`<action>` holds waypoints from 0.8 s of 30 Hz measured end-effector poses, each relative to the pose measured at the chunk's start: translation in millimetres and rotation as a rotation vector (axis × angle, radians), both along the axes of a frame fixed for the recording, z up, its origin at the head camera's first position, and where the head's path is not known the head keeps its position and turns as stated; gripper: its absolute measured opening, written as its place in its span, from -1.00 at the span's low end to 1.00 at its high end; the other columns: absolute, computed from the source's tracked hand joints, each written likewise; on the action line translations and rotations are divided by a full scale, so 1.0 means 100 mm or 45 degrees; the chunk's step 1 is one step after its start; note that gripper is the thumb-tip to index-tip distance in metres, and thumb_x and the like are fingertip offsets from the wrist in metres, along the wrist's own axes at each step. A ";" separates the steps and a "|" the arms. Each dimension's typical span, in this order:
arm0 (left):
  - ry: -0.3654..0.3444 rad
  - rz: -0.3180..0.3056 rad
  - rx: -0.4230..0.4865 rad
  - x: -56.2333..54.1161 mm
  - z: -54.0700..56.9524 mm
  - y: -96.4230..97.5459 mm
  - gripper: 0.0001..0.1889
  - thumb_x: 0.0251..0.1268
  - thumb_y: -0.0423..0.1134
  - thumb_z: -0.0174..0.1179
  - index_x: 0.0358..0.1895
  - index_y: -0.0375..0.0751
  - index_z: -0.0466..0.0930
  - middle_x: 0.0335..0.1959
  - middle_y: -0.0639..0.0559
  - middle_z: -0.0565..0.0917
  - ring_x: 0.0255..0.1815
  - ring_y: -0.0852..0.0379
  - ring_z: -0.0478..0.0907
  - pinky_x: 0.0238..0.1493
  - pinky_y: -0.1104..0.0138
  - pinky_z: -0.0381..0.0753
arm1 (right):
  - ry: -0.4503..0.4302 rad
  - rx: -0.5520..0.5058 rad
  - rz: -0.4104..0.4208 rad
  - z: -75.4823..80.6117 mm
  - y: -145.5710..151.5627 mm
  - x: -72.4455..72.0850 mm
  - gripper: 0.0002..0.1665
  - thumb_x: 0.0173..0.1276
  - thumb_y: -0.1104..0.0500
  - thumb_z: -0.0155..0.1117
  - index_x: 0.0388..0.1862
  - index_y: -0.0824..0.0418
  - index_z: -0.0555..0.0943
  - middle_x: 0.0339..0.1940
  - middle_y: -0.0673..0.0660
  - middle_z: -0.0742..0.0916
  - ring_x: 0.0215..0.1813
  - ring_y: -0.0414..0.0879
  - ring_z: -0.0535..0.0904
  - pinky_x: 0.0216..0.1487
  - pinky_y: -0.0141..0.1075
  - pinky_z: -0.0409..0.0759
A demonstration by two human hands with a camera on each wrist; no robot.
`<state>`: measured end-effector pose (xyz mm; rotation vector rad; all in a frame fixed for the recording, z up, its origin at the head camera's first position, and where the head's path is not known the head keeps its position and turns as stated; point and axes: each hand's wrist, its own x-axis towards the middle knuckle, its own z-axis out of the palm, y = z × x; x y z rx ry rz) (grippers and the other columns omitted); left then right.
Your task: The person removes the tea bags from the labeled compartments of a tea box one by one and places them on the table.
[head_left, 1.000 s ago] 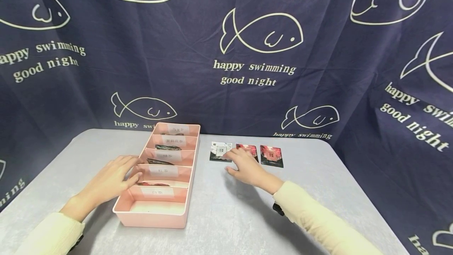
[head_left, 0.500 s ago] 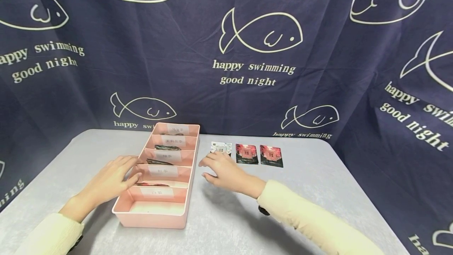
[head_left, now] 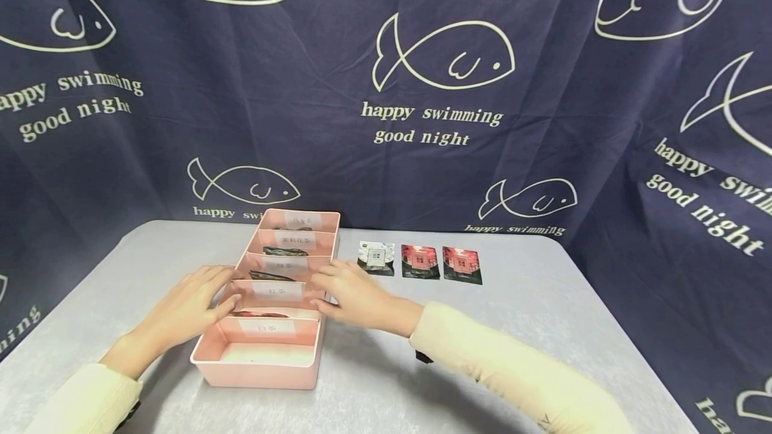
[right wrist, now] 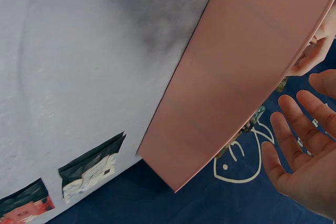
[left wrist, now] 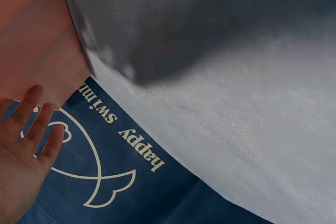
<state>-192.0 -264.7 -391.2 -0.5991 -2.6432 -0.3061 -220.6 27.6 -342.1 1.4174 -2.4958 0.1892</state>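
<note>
A long pink box (head_left: 259, 375) with labelled compartments stands on the table at left of centre in the head view. At its left rim rests my left hand (head_left: 181, 303), fingers loosely extended, thumb over a compartment. My right hand (head_left: 362, 297) reaches to the right rim, fingertips over the box; the right wrist view shows its fingers spread and holding nothing. Inside the box are dark sachets (head_left: 285, 251) in the farther compartments and a red one (head_left: 262, 315) nearer me. The nearest compartment has a bare floor. How firmly the left hand touches the rim is unclear.
Right of the box lie a white-and-black sachet (head_left: 376, 257) and two red-and-black sachets, one in the middle (head_left: 420, 262) and one at the right (head_left: 462, 264). A dark blue curtain (head_left: 338, 173) with fish drawings hangs behind the grey table (head_left: 512, 327).
My right hand has moved left from above the sachets to the box's right rim. The left hand, the box and the three sachets on the table have stayed in place.
</note>
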 end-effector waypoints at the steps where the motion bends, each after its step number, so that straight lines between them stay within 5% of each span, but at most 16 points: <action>1: -0.002 -0.002 0.000 0.00 0.00 0.00 -0.56 0.14 -0.11 0.16 0.03 -0.33 0.48 0.01 -0.24 0.55 0.09 -0.22 0.43 0.10 -0.08 0.36 | -0.001 0.002 0.007 0.00 -0.02 0.00 -0.73 0.27 0.02 0.14 -0.08 0.05 0.56 -0.14 -0.08 0.64 -0.05 -0.17 0.48 -0.06 -0.34 0.47; 8: -0.015 -0.002 -0.007 -0.01 -0.01 0.00 -0.55 0.14 -0.11 0.15 0.04 -0.35 0.47 0.02 -0.26 0.55 0.09 -0.24 0.42 0.10 -0.09 0.36 | 0.026 0.009 0.066 -0.06 -0.14 0.00 -0.75 0.27 -0.01 0.13 -0.11 0.02 0.55 -0.26 -0.13 0.63 -0.14 -0.22 0.44 -0.22 -0.42 0.37; 24: 0.020 -0.003 -0.013 -0.02 -0.02 -0.01 -0.59 0.14 -0.13 0.16 0.01 -0.33 0.49 -0.01 -0.22 0.57 0.07 -0.19 0.43 0.07 -0.07 0.38 | 0.031 -0.009 0.150 -0.17 -0.27 0.07 -0.85 0.26 0.02 0.15 -0.22 -0.02 0.58 -0.19 -0.17 0.66 -0.11 -0.25 0.46 -0.19 -0.51 0.33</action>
